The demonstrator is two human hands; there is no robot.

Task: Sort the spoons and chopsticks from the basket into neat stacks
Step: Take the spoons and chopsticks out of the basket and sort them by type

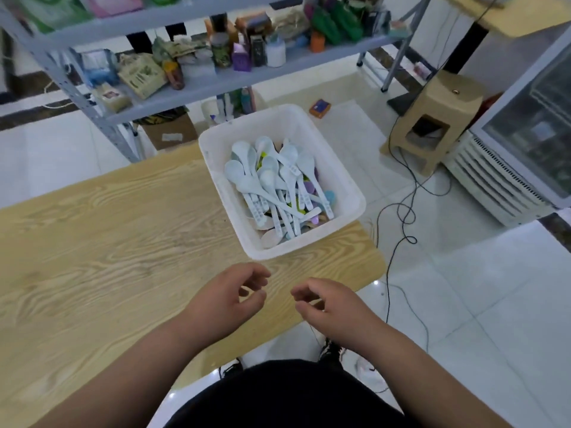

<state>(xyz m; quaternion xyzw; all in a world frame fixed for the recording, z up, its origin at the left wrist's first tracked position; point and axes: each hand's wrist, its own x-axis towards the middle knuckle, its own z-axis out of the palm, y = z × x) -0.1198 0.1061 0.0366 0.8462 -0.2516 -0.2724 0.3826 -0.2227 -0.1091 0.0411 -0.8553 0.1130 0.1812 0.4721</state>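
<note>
One white basket (350, 197) sits just above the middle of the frame, on the far right corner of the single wooden table (108, 242). It holds a tangled heap of pale spoons (272, 183), well over a dozen and too overlapped to count exactly, with a few purple, blue and yellow-green pieces showing beneath. No chopsticks can be made out. Two hands hover at lower centre, near each other but apart. The left hand (225, 301) and right hand (333, 307) both have loosely curled fingers and hold nothing.
</note>
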